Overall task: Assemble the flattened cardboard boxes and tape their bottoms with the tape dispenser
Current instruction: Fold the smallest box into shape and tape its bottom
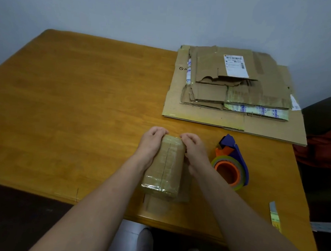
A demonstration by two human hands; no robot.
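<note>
A small assembled cardboard box [165,166] stands on the wooden table [75,104] near its front edge, its taped bottom facing up with clear tape over the centre seam. My left hand [151,144] grips the box's far left edge, fingers curled over the far end. My right hand [193,149] grips the far right edge the same way. A purple and orange tape dispenser [231,163] lies on the table just right of my right hand. A stack of flattened cardboard boxes [236,91] lies at the far right of the table.
A strip of tape or label [275,216] lies at the table's right front edge. Dark furniture with a red cloth [322,148] sits beyond the table's right side. My shoes [146,242] show on the floor below the front edge. A wall stands behind the table.
</note>
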